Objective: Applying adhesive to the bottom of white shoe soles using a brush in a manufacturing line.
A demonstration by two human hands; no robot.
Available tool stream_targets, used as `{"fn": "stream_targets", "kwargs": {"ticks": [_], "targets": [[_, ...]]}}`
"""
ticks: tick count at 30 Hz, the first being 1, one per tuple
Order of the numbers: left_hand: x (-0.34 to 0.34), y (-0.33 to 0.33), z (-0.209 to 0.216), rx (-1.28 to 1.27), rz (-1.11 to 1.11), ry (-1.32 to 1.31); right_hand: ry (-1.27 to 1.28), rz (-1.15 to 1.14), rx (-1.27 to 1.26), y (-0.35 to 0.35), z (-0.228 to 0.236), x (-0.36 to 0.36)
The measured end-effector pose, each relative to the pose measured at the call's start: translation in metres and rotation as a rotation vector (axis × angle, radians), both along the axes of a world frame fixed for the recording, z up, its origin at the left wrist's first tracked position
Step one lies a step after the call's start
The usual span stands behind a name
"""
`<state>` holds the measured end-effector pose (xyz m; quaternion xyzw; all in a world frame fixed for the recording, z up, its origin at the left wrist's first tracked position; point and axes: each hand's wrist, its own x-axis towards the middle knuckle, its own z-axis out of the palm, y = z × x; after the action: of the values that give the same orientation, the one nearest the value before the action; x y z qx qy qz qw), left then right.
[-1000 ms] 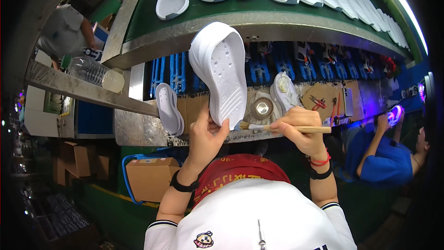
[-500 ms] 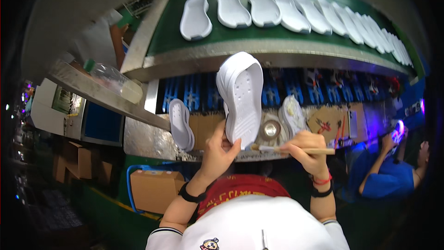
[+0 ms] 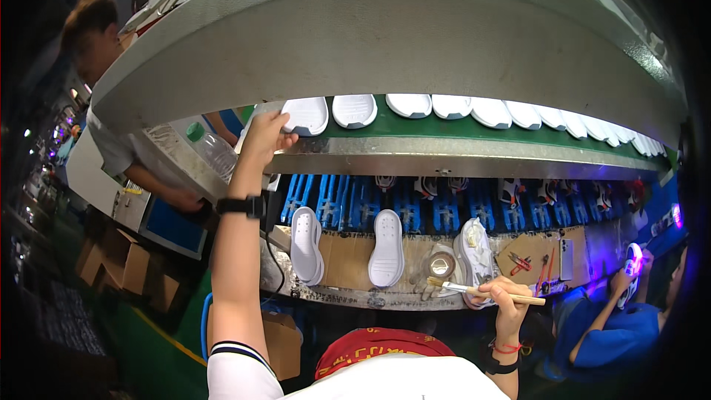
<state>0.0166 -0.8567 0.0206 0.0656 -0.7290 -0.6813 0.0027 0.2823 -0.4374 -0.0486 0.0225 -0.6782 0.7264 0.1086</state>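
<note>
My left hand is stretched out to the green conveyor belt, its fingers closed at the near left edge of a white shoe sole. In my right hand is a paintbrush with a wooden handle, held level above the bench, bristles pointing left. Another white sole lies on the cardboard-covered bench between my arms, its holed inner face up. Left of it lies a pair of white soles, close together. Near the brush is a round bowl-like container, beside a stained white shoe.
More white soles line the conveyor belt under a grey metal hood. Blue racks run below it. Pliers lie on the right. Co-workers sit at right and stand at left. A plastic bottle is upper left.
The sole that my left hand held now lies on the bench. That hand has moved up and left to the belt. My right hand still holds the paintbrush. The view has shifted.
</note>
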Motion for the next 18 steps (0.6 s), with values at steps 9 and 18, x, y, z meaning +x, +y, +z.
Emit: {"fn": "stream_targets", "kwargs": {"ticks": [9,18], "targets": [[-0.046,0.044,0.009,0.249,-0.006,0.079,-0.115,0.042,-0.126,-0.006,-0.015,0.001],[0.170,0.025,-0.239,-0.681,0.255,0.176,-0.149,0.068,-0.100,-0.006,-0.031,0.005]]}}
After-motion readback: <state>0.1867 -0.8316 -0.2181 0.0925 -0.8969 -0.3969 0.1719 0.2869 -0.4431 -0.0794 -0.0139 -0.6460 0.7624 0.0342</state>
